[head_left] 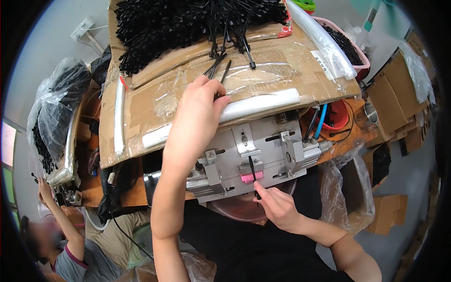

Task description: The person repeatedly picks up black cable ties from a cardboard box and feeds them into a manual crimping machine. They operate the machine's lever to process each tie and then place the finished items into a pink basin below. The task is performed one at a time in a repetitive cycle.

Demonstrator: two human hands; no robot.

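Note:
My left hand (199,101) is closed over the tilted cardboard, holding a few thin black rods (216,66) that poke out past its fingertips. In front of it a big pile of similar knob-ended black rods (164,33) lies on the cardboard. My right hand (279,209) pinches the lower end of one black rod (252,167). That rod lies across a small pink block (252,176) at the middle of a metal fixture (235,160). Metal clamp blocks (292,148) stand to either side of the pink block.
A cardboard sheet (155,94) with white foam strips (260,103) along its edge slopes above the fixture. A red basket (339,115) stands at right and a reddish bowl (244,211) below. Another person (70,244) works at far left, beside a bag of black rods (58,103).

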